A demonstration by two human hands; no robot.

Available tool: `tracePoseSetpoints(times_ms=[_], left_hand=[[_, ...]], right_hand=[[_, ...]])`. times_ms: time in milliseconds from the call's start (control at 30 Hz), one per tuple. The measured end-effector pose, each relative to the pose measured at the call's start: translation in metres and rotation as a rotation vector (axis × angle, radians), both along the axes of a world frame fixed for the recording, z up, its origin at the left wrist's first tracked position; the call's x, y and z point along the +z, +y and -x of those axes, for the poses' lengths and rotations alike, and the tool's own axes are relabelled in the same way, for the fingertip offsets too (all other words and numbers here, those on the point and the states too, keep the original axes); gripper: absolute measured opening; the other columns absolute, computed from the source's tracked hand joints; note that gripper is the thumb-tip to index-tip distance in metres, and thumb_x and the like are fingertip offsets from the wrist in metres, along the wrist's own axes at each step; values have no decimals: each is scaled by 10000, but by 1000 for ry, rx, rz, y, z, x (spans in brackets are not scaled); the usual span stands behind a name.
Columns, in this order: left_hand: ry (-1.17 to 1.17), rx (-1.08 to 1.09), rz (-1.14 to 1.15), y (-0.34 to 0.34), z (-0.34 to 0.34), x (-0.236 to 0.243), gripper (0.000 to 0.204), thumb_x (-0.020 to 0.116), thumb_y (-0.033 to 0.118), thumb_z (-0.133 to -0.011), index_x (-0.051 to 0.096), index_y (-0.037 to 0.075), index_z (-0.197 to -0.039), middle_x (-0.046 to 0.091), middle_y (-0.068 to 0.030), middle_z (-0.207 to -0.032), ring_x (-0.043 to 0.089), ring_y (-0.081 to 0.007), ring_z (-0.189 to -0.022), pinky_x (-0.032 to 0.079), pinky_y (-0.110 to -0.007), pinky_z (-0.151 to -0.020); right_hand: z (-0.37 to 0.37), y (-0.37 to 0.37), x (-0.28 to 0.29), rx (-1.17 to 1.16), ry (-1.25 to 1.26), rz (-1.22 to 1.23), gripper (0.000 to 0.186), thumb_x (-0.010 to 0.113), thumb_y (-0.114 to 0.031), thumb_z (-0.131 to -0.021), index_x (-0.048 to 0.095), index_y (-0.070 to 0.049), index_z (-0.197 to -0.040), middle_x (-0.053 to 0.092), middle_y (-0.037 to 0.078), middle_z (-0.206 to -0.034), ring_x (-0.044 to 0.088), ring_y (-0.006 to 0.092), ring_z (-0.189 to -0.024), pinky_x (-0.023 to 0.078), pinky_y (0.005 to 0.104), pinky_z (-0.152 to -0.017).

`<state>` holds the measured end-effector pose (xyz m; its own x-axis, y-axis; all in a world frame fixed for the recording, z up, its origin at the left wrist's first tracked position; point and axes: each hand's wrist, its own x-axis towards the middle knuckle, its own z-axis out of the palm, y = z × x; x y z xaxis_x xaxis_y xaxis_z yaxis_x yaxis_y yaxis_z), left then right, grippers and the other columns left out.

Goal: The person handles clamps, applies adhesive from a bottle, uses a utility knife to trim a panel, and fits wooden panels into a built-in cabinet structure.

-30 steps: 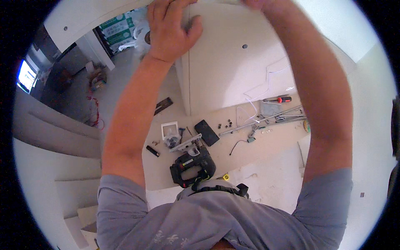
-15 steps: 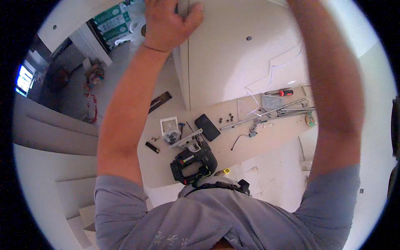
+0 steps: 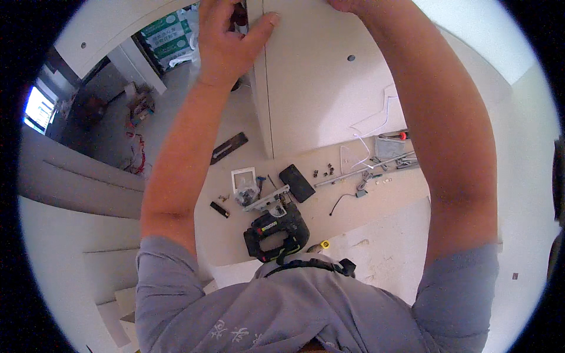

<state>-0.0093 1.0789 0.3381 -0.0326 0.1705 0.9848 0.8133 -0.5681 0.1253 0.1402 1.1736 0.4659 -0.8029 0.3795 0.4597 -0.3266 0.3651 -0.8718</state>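
My left hand (image 3: 231,47) is raised at the top, at the edge of a white upright panel (image 3: 255,106). Its thumb reaches across the edge while the fingers run up along the other side, partly cut off by the frame. A dark red shape, too unclear to name, shows between thumb and fingers. My right hand (image 3: 348,5) is at the upper rim against the broad white board (image 3: 318,70); only a small part of it shows, and its fingers are out of view. A round dark plug (image 3: 351,58) sits in this board.
On the pale shelf below lie a black jigsaw (image 3: 276,232), a dark phone-like slab (image 3: 297,183), a white square frame (image 3: 243,179), metal rods (image 3: 347,176), a white cable (image 3: 385,115) and a grey cable (image 3: 361,192). Green packages (image 3: 168,38) stand at the far left.
My right arm has swung left, bringing the hand onto the board's upper part. My left hand has shifted slightly left and down, still at the panel edge.
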Motion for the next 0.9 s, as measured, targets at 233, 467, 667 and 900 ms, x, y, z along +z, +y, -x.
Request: tracePoseSetpoints(times_ms=[233, 467, 667, 900], left_hand=[[-69, -268, 100, 5, 8, 6, 338, 739, 53, -870, 583, 32, -1169, 487, -99, -1252, 513, -221, -1194, 442, -362, -1010], [-234, -262, 78, 18, 5, -2, 241, 703, 159, -951, 596, 51, -1139, 592, -64, -1158, 569, -173, -1069, 460, -337, -964], [-340, -312, 24, 19, -3, -5, 262, 708, 246, -962, 617, 53, -1113, 618, -36, -1119, 576, -148, -1040, 471, -312, -933], [-298, -280, 20, 21, 0, -6, 228, 694, 217, -971, 634, 57, -1123, 631, -42, -1130, 582, -153, -1045, 473, -316, -938]], right_hand=[[-1, 2, 0, -253, 27, -732, 354, 518, -232, -1010, 520, -84, -688, 478, 36, -613, 394, 162, -534, 340, 325, -524], [3, 0, -12, -71, 85, -114, 365, 520, -240, -1015, 491, -108, -677, 434, 17, -600, 349, 161, -529, 316, 348, -553], [-15, 0, -8, 177, 30, -59, 355, 528, -242, -1011, 500, -98, -687, 443, 23, -618, 371, 157, -543, 321, 346, -554], [9, -7, -28, -658, 219, -1038, 287, 571, -282, -980, 644, -8, -936, 638, 151, -812, 631, 303, -754, 504, 431, -737]])
